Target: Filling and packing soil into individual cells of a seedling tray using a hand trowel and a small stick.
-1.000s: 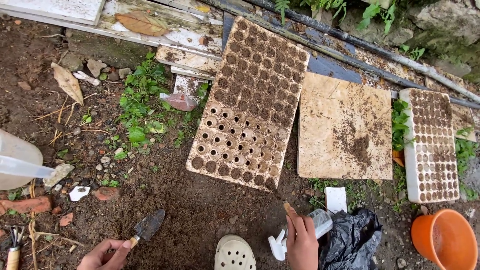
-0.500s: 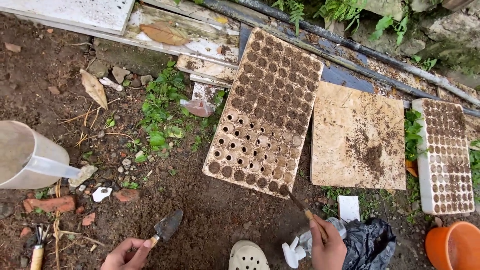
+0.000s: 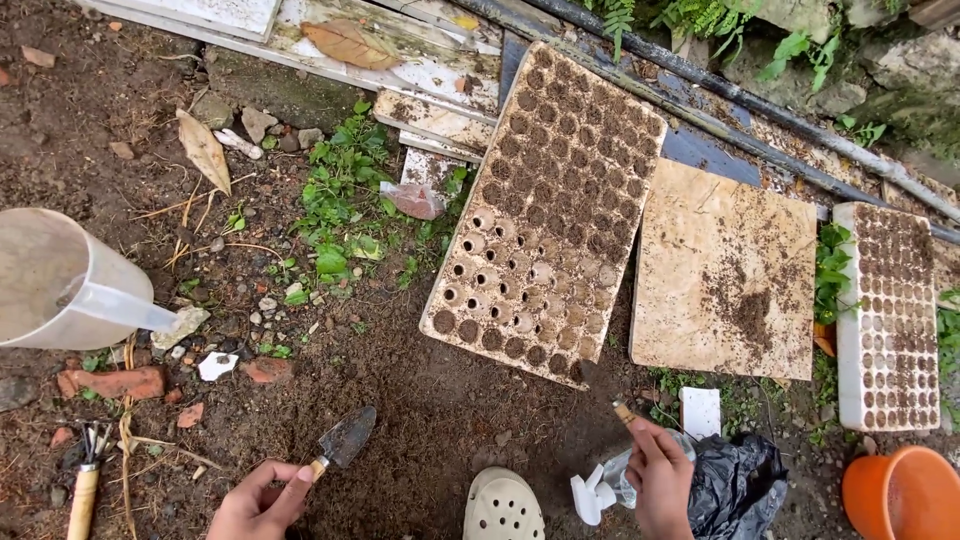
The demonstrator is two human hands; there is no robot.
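My left hand (image 3: 258, 502) grips the wooden handle of a small trowel (image 3: 345, 438), whose dirty blade rests on bare soil. My right hand (image 3: 660, 484) is closed on a thin wooden-handled tool (image 3: 624, 411) that points up toward the near corner of a large beige seed tray (image 3: 545, 210). The tool stands a little short of the tray. Most of the tray's cells are filled with soil, while a patch near its lower left has open holes.
A clear plastic jug (image 3: 60, 285) sits at left, with a hand fork (image 3: 85, 480) below it. A soil-dusted flat board (image 3: 725, 270), a white seed tray (image 3: 888, 320) and an orange pot (image 3: 900, 495) lie to the right. A spray bottle (image 3: 598, 487), black bag (image 3: 735, 480) and white clog (image 3: 500, 508) are near my right hand.
My right hand has drawn the thin tool back from the tray's near corner. The view has shifted, so everything sits further right. My left hand still holds the trowel.
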